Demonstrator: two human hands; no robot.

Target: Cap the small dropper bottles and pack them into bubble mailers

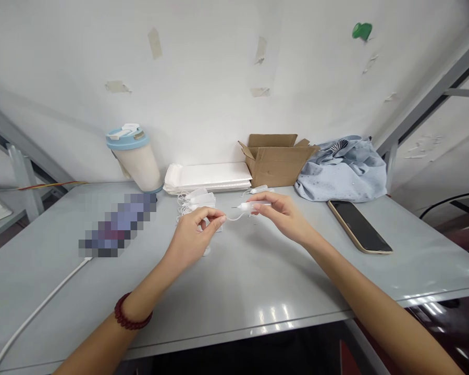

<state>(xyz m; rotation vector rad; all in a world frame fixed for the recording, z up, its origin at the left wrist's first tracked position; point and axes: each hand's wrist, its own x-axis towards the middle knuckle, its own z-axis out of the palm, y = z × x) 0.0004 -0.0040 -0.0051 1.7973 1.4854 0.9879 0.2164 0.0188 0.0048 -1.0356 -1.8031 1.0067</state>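
Between the thumb and fingers of my right hand [275,211] is a small clear needle-tip bottle [244,207], lying sideways with its thin metal needle bare and pointing left. From its neck a white tether strap [236,217] curves over to my left hand [199,229], which pinches the strap's far end; the fingertips hide the cap, if one is there. Several similar bottles [201,199] lie piled behind my left hand, partly covered by it. One more bottle [260,189] rests just behind my right hand, near the cardboard box.
White padded mailers [209,177] are stacked by the wall beside an open cardboard box [279,164]. A lidded cup [136,161] and a blurred-out object [121,226] with a white cable [42,307] stand left. Light-blue cloth [342,174] and a phone [359,226] lie right.
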